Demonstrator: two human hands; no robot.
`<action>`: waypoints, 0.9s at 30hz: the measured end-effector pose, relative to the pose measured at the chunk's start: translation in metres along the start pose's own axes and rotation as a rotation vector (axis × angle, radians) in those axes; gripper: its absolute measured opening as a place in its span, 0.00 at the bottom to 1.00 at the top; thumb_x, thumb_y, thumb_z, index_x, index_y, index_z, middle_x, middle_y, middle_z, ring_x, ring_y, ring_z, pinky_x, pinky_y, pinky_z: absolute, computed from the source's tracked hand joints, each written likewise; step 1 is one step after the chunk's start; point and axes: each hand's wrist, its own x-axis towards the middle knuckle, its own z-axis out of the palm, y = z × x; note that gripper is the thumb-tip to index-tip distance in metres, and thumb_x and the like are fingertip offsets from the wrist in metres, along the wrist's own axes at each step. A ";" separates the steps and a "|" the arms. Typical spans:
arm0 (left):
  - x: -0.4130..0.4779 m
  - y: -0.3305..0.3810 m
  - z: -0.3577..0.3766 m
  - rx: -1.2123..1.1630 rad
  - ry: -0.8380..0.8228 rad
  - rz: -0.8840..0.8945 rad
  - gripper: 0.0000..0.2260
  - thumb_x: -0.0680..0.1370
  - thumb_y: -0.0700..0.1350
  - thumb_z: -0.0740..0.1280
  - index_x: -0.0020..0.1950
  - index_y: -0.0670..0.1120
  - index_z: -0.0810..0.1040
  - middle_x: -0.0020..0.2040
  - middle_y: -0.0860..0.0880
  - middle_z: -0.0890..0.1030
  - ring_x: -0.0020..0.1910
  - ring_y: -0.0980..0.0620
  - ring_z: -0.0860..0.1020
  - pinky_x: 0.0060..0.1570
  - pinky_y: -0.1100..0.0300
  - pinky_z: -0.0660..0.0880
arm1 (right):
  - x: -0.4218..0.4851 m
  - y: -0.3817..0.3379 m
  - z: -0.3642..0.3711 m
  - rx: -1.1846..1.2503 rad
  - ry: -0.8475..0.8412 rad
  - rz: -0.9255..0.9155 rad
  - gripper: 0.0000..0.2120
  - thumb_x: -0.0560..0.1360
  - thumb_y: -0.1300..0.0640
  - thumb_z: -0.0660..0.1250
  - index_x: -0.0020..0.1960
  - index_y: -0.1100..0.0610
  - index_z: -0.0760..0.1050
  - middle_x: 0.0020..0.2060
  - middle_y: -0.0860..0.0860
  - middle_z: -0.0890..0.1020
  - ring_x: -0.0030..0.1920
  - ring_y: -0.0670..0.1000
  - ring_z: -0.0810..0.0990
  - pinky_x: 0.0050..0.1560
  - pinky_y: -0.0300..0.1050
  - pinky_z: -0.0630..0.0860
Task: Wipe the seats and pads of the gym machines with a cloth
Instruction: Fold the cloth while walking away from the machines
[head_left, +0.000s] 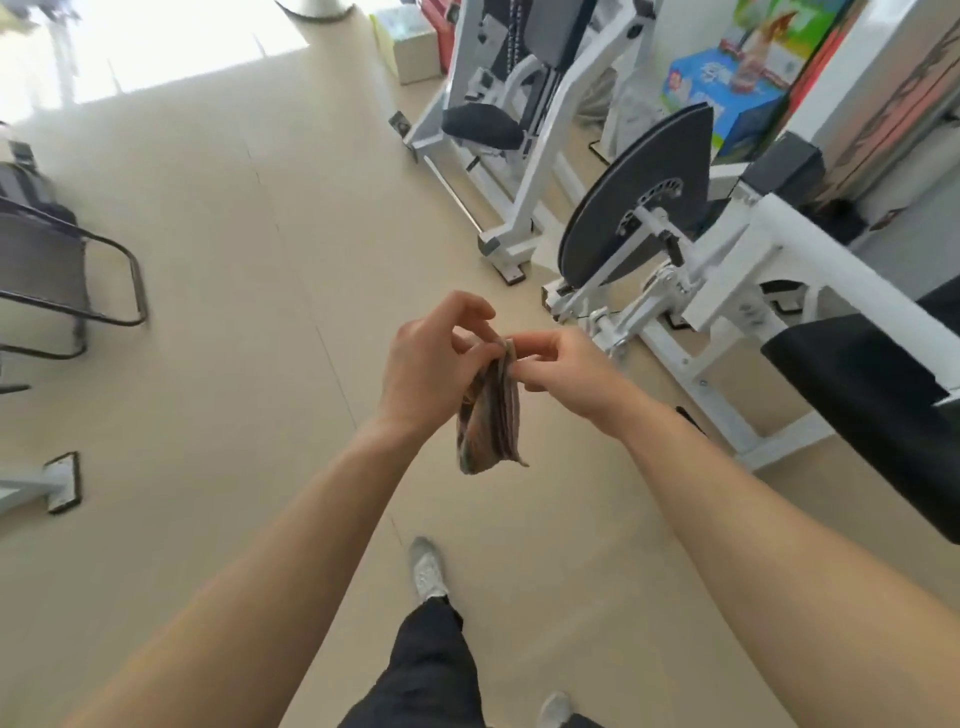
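Bare forearms reach in from the bottom of the frame to the centre, where the left hand (434, 364) and right hand (563, 366) pinch the top edge of a folded cloth (488, 415), fingers closed on it. It hangs limp: soft, light, striped weave, best gripped flat across the folds. At right sits a black padded seat (872, 410), smooth and firm-looking, on a white steel frame (769, 244).

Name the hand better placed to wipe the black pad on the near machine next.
Right, probably. The black pad lies on the person's right, nearer the right hand than the left hand. Both already pinch the folded cloth.
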 end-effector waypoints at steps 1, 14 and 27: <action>0.019 -0.010 -0.013 -0.009 0.001 -0.016 0.12 0.72 0.42 0.76 0.50 0.53 0.78 0.41 0.59 0.84 0.36 0.59 0.83 0.42 0.55 0.80 | 0.021 -0.010 0.004 -0.029 -0.025 -0.012 0.13 0.76 0.64 0.70 0.58 0.52 0.84 0.47 0.50 0.88 0.48 0.43 0.85 0.50 0.34 0.79; 0.246 -0.150 -0.145 0.260 -0.212 -0.068 0.27 0.68 0.52 0.78 0.66 0.55 0.76 0.56 0.55 0.73 0.50 0.57 0.78 0.55 0.56 0.77 | 0.296 -0.120 0.030 -0.122 -0.100 -0.004 0.05 0.81 0.58 0.66 0.47 0.56 0.79 0.43 0.52 0.80 0.46 0.50 0.79 0.60 0.58 0.78; 0.527 -0.160 -0.181 0.523 0.089 0.093 0.04 0.72 0.44 0.74 0.44 0.53 0.84 0.59 0.53 0.74 0.55 0.50 0.71 0.46 0.60 0.72 | 0.557 -0.188 -0.036 0.145 0.111 -0.011 0.10 0.84 0.57 0.59 0.55 0.59 0.78 0.46 0.55 0.84 0.50 0.56 0.84 0.60 0.58 0.80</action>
